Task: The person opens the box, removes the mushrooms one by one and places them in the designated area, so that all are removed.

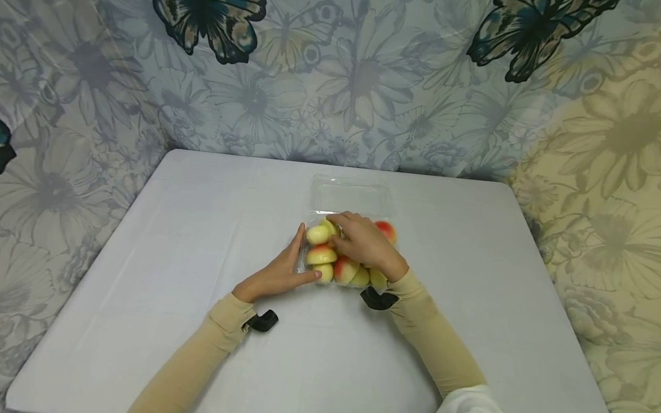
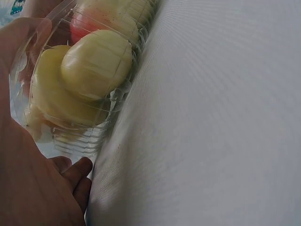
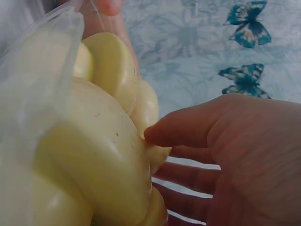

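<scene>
A clear plastic clamshell container (image 1: 301, 261) on the table holds several smooth yellow fruit pieces (image 1: 321, 254), some blushed red. My left hand (image 1: 281, 269) rests at its left front corner, index finger straight along the side and thumb over the front edge. In the left wrist view, the container's ribbed wall and a pale round fruit (image 2: 96, 63) lie beside that hand. My right hand (image 1: 364, 238) reaches over the fruit and pinches a yellow piece (image 1: 329, 225) at the back left. The right wrist view shows its thumb pressed to a pale piece (image 3: 155, 153), other fingers partly hidden behind.
The container's clear lid (image 1: 351, 194) lies folded back toward the table's far edge. A white cloth covers the table (image 1: 196, 229). Butterfly-and-flower wall covering (image 1: 361, 86) rises behind and on both sides. A black wrist mount (image 1: 263, 321) sits below each hand.
</scene>
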`<action>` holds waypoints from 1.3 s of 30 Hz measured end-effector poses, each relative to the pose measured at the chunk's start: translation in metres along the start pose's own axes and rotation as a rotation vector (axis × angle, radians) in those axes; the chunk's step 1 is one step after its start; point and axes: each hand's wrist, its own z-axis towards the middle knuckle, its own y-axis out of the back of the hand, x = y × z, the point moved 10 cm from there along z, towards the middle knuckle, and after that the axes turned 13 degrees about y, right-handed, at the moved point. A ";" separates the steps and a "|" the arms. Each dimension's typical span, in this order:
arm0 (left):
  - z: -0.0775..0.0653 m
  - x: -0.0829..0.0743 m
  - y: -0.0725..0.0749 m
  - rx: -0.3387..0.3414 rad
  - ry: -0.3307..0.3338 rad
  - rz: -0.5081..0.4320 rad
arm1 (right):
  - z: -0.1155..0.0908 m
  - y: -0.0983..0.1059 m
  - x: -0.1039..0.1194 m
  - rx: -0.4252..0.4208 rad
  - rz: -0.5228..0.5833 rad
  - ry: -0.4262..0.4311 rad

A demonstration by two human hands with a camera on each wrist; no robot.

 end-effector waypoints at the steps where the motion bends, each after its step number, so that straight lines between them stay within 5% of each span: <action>1: 0.000 0.000 0.000 0.001 0.004 0.000 | 0.000 0.000 0.000 0.001 0.005 -0.002; 20: 0.001 -0.001 0.000 0.001 -0.006 0.017 | 0.001 -0.005 -0.004 0.022 0.204 -0.051; 39: 0.002 -0.002 0.000 -0.005 -0.047 0.015 | 0.015 -0.006 0.010 0.064 0.071 -0.010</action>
